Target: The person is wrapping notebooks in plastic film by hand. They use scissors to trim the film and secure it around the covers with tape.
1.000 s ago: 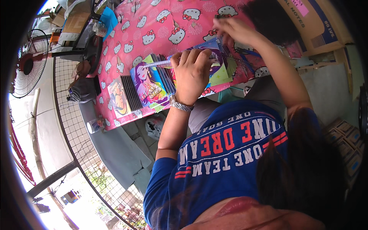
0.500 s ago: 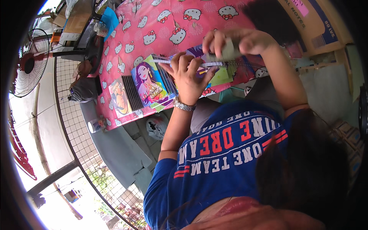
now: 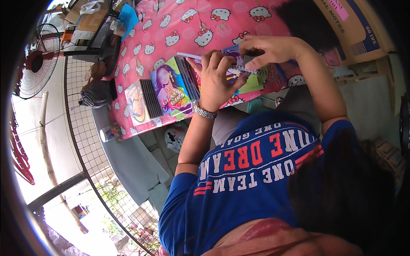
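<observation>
My left hand (image 3: 217, 77), with a metal-band watch at its wrist, is closed on a thin spiral notebook (image 3: 190, 56) tilted up on edge, thumb and fingers on either side. My right hand (image 3: 275, 48) bends over the notebook's right end, its thumb at the wire coil and its fingers curled above; part of the grip is hidden. Beneath both hands lies another notebook with a purple and green cover (image 3: 252, 84). Just left are notebooks with a purple-haired figure on the cover (image 3: 166, 85), and beside them a stack with a pale illustrated cover (image 3: 136, 104).
A pink cartoon-cat tablecloth (image 3: 171, 23) covers the table. A cardboard box (image 3: 356, 36) and a black item (image 3: 301, 21) sit at the far right. At left are a fan (image 3: 36, 62), a dark plastic bag (image 3: 97, 94) and a cup (image 3: 106, 134) by the table edge.
My right hand has come down to the notebook's coil end; the greyish-green piece seen in it before no longer shows. My left hand keeps its hold on the notebook. The view has shifted slightly.
</observation>
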